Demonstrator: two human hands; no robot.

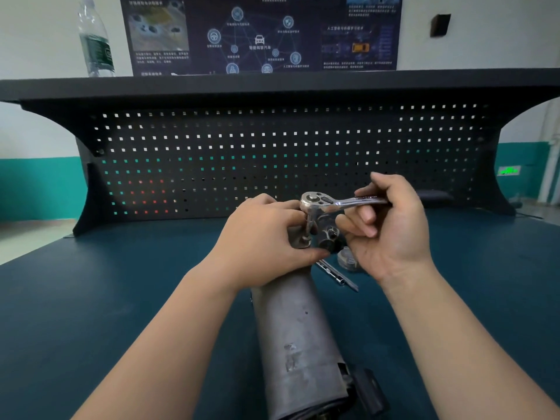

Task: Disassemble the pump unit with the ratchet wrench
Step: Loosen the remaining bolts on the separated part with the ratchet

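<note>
The pump unit (295, 334) is a long grey metal cylinder standing upright on the dark green bench (121, 298), near the middle of the view. My left hand (260, 241) grips its top end, fingers curled around the upper fitting. A chrome ratchet wrench (330, 203) sits with its head over the pump's top, its socket pointing down onto a fastener there. My right hand (391, 228) holds the wrench handle, fingers curled around it. The fastener itself is mostly hidden by my fingers and the socket.
A small round metal part (347, 259) and a thin metal extension bar (336, 272) lie on the bench just right of the pump. A black pegboard (272, 153) stands behind, with a shelf carrying a water bottle (95, 40). A black piece (368, 389) lies beside the pump's base.
</note>
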